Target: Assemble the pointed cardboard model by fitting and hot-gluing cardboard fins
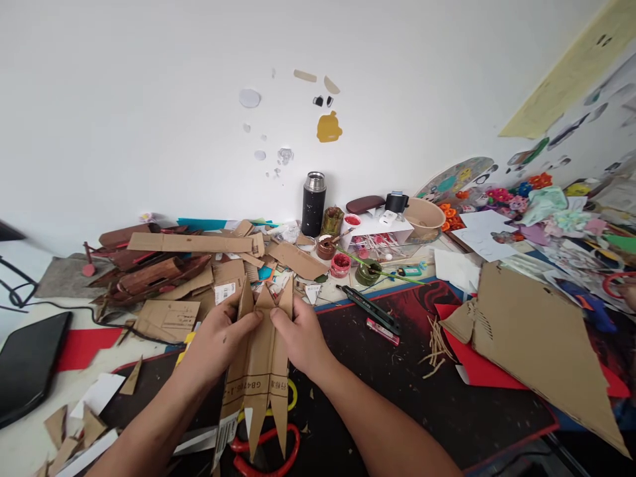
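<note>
Both my hands hold one folded cardboard piece [262,371] with pointed, spiked ends, upright over the dark desk mat [412,391]. My left hand [218,338] grips its left side, thumb pressed on the front near the top. My right hand [298,334] pinches the right side, fingers wrapped round the edge. Red-handled scissors [268,450] lie on the mat under the piece's lower points.
A large flat cardboard sheet [536,338] lies on red paper at the right. A utility knife [372,308], a black flask [313,204], paint pots [340,265] and a bowl [424,218] stand behind. Cardboard scraps [173,265] pile at the left, beside a black tablet [27,364].
</note>
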The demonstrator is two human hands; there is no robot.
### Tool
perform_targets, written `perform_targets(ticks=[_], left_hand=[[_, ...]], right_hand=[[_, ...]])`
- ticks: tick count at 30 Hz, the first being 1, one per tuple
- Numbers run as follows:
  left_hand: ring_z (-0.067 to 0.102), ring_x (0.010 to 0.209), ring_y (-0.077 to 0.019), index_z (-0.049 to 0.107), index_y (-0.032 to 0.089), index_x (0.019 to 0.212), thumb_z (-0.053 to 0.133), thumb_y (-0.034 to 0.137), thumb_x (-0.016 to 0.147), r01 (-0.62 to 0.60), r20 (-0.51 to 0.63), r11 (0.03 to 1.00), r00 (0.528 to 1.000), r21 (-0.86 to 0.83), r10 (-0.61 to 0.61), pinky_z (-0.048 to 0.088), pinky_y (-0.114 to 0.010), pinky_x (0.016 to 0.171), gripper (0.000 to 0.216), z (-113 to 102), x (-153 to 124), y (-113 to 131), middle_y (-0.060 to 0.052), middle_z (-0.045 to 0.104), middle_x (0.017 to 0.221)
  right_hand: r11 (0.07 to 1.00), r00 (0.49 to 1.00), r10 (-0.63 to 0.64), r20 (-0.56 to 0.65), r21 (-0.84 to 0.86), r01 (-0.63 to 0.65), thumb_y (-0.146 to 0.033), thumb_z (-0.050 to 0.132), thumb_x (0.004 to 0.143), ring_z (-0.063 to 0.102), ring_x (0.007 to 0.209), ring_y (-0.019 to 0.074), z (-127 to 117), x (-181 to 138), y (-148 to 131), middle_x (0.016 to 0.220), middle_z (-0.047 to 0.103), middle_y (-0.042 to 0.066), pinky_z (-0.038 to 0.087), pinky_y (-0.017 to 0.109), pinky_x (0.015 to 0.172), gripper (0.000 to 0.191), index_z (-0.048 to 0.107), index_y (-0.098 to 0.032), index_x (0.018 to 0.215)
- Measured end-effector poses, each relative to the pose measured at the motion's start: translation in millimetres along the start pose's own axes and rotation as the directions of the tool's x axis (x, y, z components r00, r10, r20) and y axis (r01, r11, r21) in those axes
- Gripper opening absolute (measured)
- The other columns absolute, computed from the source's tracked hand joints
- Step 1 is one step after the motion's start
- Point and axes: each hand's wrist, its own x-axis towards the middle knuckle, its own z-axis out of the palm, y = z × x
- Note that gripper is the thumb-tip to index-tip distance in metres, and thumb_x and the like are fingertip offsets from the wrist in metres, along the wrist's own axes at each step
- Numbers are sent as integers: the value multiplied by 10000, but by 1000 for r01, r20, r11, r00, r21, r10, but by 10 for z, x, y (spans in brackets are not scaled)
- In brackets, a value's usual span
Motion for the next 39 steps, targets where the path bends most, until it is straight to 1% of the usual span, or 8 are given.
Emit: perform_targets(ticks=[7,14,17,20,23,28,33,39], left_hand=[[699,618,-235,722,176,1074,865,426,664,44,-37,995,998,-87,-47,586,-335,623,501,51,-1,10,-41,795,817],[718,616,-256,701,200,1038,872,442,664,46,-53,997,997,-62,-49,600,-360,621,478,39,36,-6,-34,787,794],[745,676,-276,696,192,1096,868,433,666,58,-46,994,997,-90,-63,609,-370,652,521,5,53,-3,-50,807,854],[747,679,-277,696,189,1070,859,410,672,84,-33,991,996,-101,-87,600,-362,648,484,-9,53,6,-44,802,828],[733,657,-258,699,193,1061,846,412,706,69,-29,994,997,-80,-71,594,-354,648,442,2,36,-3,-34,802,826],[749,707,-265,721,196,1134,836,403,732,9,6,999,1000,-47,-9,596,-345,686,466,22,33,-41,-27,812,864],[736,638,-265,723,198,1114,846,442,726,68,-8,997,998,-47,-69,580,-340,614,474,27,56,-53,-35,807,807],[764,680,-280,727,189,1126,871,439,680,67,-59,992,996,-106,-73,608,-358,635,531,14,63,13,-56,828,852]], right_hand=[[996,1000,13,19,91,-14,-349,621,850,677,880,239,37,-11,74,915,723,17,569,362,849,190,671,-222,982],[995,998,50,32,83,-52,-305,622,848,704,983,267,7,32,46,988,766,19,571,373,888,227,695,-232,1050],[994,997,38,69,99,-45,-327,641,869,720,1018,277,-11,50,44,1029,780,31,564,385,919,241,704,-228,1079],[992,995,12,102,121,-25,-333,650,879,730,1043,274,-21,59,66,1066,787,36,562,387,944,257,705,-227,1107],[999,998,-6,57,51,3,-314,645,875,724,1060,276,-20,53,100,1084,788,40,568,387,935,265,713,-219,1113],[1000,1000,17,11,-7,-17,-312,637,866,726,1011,280,5,34,141,1018,788,31,584,388,890,227,718,-227,1060],[998,1000,29,6,52,-29,-321,661,843,725,1060,294,0,64,135,1093,801,41,578,409,932,272,725,-230,1091],[984,994,-5,109,178,-15,-447,719,865,721,1078,284,-28,82,71,1064,787,36,562,405,978,292,714,-241,1072]])
